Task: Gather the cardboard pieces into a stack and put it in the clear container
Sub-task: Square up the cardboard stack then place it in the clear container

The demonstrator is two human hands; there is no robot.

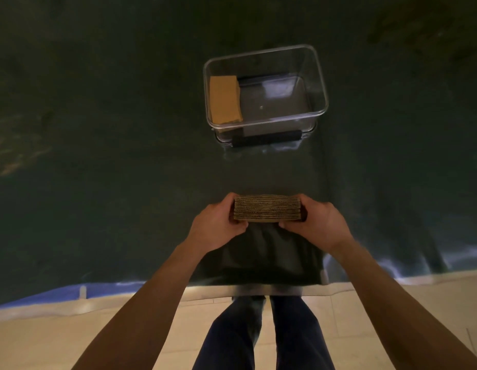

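Cardboard stack [267,208] gripped between both hands above the near part of the dark table [98,156].

Corrugated edges face the camera; the left hand [216,225] clamps the stack's left end and the right hand [316,222] its right end, fingers curled around it, thumbs underneath. Farther away, well apart, stands the clear container [265,92], with one cardboard piece [224,99] lying against its left wall. Below the table edge, dark trousers [261,335] and pale floor [71,337] show.

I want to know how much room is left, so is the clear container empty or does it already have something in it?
Not empty. The clear container is open-topped, with one cardboard stack against its left wall; the remaining floor looks bare.
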